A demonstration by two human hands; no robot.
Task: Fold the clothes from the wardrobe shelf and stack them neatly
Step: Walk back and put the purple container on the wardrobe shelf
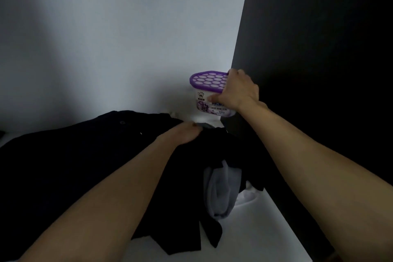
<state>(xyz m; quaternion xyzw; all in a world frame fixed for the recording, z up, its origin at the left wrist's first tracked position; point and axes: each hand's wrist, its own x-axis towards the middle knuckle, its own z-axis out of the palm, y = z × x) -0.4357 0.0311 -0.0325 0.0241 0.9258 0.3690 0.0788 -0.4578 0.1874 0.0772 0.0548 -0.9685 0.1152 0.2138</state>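
A heap of black clothes [74, 166] lies spread over the white wardrobe shelf [265, 229]. A grey garment [221, 189] and a bit of white cloth [246, 197] poke out at the heap's right side. My left hand [182, 134] reaches into the back of the heap, its fingers pressed into the dark fabric and partly hidden. My right hand [236, 91] grips a white tub with a purple honeycomb lid [207, 81], held tilted above the shelf's back right corner.
The pale back wall [117, 38] closes the shelf behind. A dark side panel [319, 49] bounds it on the right. Bare white shelf shows in front of and to the right of the clothes.
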